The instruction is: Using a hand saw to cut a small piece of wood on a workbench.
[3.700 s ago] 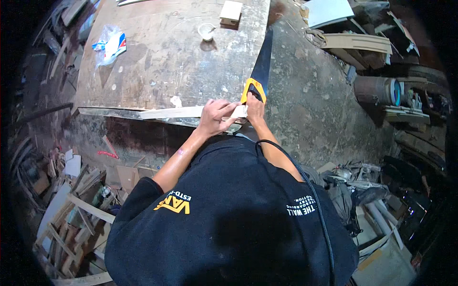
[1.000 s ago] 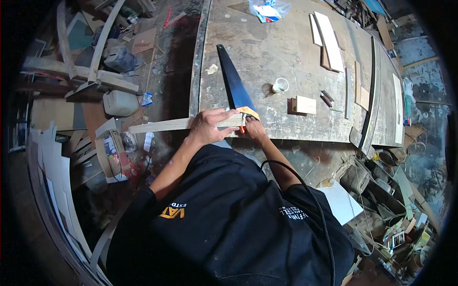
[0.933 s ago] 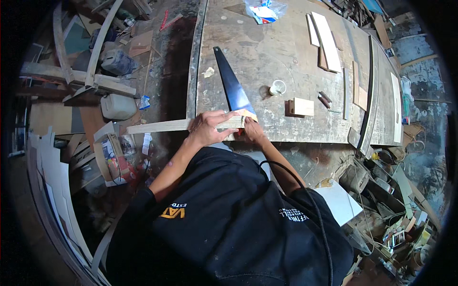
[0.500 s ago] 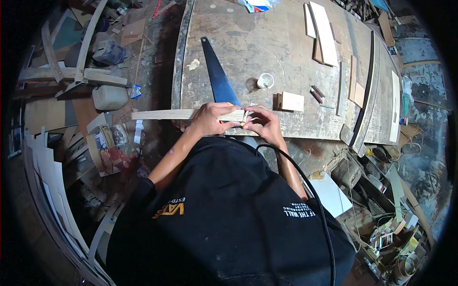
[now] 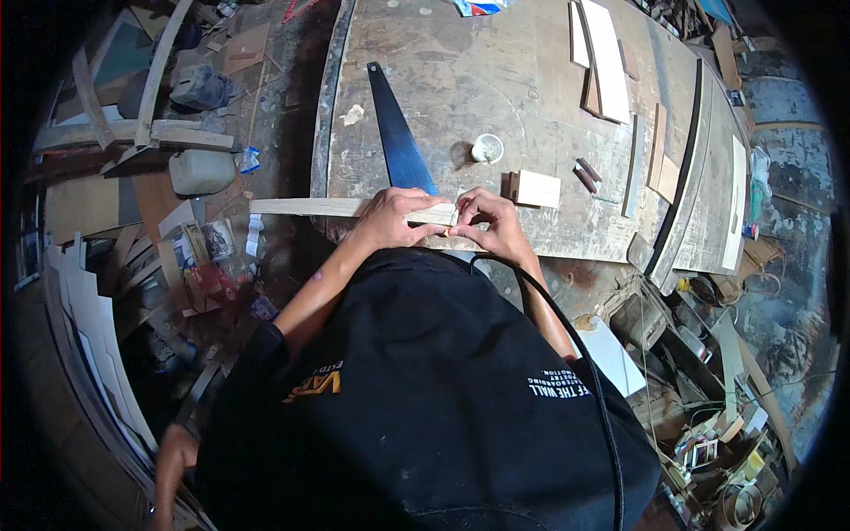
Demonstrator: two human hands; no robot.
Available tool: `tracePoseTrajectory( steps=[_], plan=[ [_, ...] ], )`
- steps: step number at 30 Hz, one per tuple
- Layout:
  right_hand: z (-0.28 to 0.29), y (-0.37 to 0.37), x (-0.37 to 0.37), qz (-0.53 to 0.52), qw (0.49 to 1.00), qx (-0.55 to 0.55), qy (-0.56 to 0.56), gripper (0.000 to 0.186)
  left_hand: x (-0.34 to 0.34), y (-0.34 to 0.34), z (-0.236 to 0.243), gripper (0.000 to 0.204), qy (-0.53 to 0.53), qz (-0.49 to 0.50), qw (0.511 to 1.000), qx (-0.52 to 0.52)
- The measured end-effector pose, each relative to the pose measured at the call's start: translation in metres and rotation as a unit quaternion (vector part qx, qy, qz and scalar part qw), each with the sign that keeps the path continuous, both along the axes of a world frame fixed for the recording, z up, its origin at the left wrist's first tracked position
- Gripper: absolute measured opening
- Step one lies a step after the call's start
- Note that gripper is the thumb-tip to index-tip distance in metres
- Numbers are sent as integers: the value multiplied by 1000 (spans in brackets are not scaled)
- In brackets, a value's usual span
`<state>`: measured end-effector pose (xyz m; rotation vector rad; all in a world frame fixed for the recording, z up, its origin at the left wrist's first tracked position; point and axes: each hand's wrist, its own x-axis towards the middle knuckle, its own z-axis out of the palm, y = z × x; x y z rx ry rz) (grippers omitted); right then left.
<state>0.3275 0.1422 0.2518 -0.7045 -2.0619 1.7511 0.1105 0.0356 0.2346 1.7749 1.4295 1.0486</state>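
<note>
My left hand (image 5: 392, 218) is wrapped round a long pale wooden strip (image 5: 305, 207), which extends out to the left. At the strip's right end, my right hand (image 5: 489, 221) is closed in a pinch; whatever small piece lies between its fingertips is too hidden to name. Both hands are close together over the near edge of the workbench (image 5: 425, 53). Just beyond them lies a handsaw with a dark blue blade (image 5: 398, 133), its handle end hidden behind my hands.
On the bench are a white cup (image 5: 487, 149), a small wooden block (image 5: 537, 189), a dark short piece (image 5: 587, 174) and white boards (image 5: 606, 66). A plastic jerrycan (image 5: 202, 172) sits among clutter on the left. Another person's arm (image 5: 174, 460) shows at lower left.
Another person's arm has come into view at lower left. My hands still hold the strip at its right end, with the right fingers slightly shifted; the view has moved a little.
</note>
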Motion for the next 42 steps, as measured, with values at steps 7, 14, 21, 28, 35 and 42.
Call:
tracePoseTrajectory(
  steps=[7,14,21,28,35,42],
  plan=[
    [-23,-5,-5,-111,981,-162,9,24,-2,8,-25,44,-26,17,999,16],
    [-49,-6,5,-87,981,-171,-26,43,2,11,-38,44,9,11,1000,13],
    [-55,-10,10,-144,984,-88,-62,35,4,18,-51,42,11,-6,1000,12],
    [-61,-7,21,-112,983,2,-143,25,4,24,-51,44,16,-5,1000,4],
    [-80,-13,14,-160,976,-94,-114,22,-5,29,-47,46,43,-26,997,-60],
    [-81,-16,-1,-175,973,-145,-48,29,-8,25,-58,43,32,-17,994,-99]
  ],
)
